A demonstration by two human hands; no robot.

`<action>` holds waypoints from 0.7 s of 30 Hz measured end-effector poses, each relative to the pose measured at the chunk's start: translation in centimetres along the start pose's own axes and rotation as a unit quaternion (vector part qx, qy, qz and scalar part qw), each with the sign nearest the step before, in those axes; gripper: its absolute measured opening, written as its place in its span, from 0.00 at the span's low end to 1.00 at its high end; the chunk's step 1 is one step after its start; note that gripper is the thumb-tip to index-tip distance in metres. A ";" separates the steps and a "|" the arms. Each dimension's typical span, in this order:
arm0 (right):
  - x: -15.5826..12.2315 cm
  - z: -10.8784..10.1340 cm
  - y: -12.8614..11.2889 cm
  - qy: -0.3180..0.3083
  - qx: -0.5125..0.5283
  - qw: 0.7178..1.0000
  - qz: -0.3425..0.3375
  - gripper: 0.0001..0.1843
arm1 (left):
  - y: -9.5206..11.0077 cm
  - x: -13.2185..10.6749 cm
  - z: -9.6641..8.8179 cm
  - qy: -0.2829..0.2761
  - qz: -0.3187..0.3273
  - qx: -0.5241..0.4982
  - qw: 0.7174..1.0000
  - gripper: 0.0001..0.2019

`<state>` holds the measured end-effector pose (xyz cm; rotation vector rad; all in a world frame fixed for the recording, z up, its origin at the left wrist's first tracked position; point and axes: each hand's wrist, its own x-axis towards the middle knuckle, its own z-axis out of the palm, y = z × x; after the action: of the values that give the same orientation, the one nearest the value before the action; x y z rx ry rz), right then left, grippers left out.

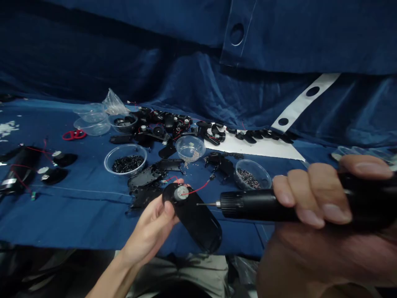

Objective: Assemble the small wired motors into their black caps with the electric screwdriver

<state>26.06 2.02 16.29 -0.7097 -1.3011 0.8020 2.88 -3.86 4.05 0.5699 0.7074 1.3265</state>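
Between the thumb and fingers of my left hand is a long black plastic housing with a round end. A small silver motor with a red wire sits on that round end. My right hand is wrapped round a black electric screwdriver, held level and pointing left. Its thin bit appears in front of the housing; whether it touches, I cannot tell. Black plastic shells lie just beyond my left hand.
Clear bowls of black screws, small screws and tiny silvery parts stand across the blue cloth. Behind them are piled black parts and a white sheet. Red scissors and wired motor parts lie to the left.
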 end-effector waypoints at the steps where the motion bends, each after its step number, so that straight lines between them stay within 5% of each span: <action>1: 0.0 0.7 0.0 -0.001 0.075 0.997 0.028 0.15 | -0.1 0.1 0.0 -0.009 0.003 0.007 1.000 0.23; 4: 0.2 2.6 0.0 0.006 0.190 0.979 0.076 0.11 | -0.1 0.1 -0.5 -0.029 0.013 0.027 0.999 0.24; 21: 0.4 4.4 0.3 -0.003 0.210 0.974 0.089 0.09 | -1.0 0.3 -1.4 -0.017 0.028 0.058 0.998 0.28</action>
<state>21.73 2.56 16.82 -0.4850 -1.0330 1.1829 2.52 -3.71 2.36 0.7081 0.7478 1.3306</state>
